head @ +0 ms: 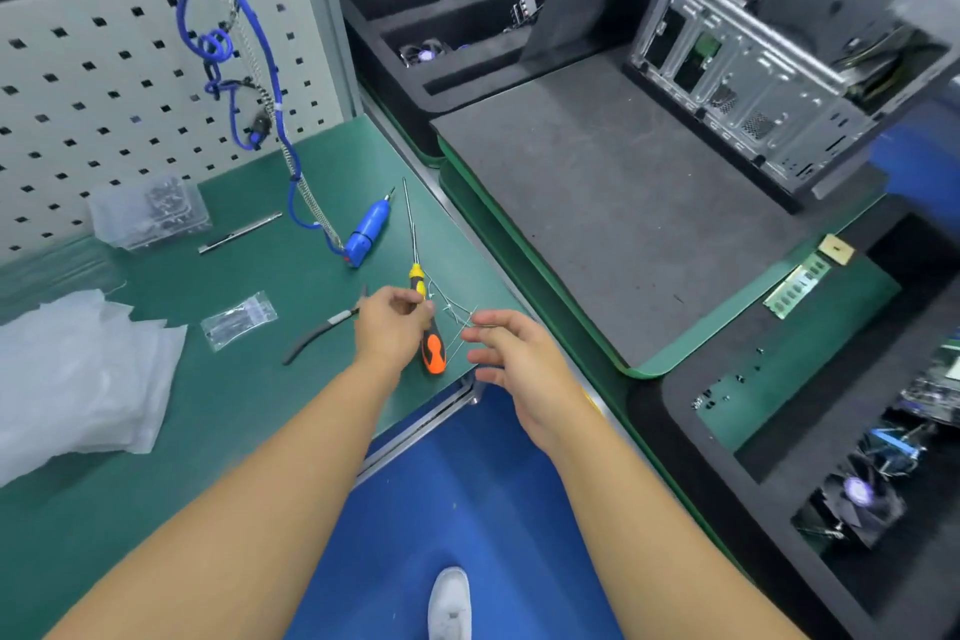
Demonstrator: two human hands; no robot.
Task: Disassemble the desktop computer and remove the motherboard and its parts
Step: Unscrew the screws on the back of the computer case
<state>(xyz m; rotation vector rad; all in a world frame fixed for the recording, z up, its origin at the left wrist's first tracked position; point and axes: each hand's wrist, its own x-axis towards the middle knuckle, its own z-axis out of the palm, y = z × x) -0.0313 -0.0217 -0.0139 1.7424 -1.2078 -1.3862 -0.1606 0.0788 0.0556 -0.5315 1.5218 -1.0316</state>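
**Left grip on the screwdriver, computer case far off to the right**

A white shoe (449, 603) stands on the blue floor below both bare forearms. The left grip (392, 322) is curled round the screwdriver (434, 353), pinching its handle near the yellow end, while the orange end points back toward the person and lies on the green table (234, 411). The right grip (514, 359) is released, fingers loosely spread and holding nothing, above the table corner just beside some thin wires (457, 314). Left of the left grip lie black pliers (311, 338) and a small clear bag (239, 320). Farther back lies a blue electric driver (366, 231) on its blue cable. A memory stick (797, 283) lies on the right-hand table beside the dark mat (623, 224). The desktop computer case (753, 83) stands at the mat's far right, well apart from both hands.
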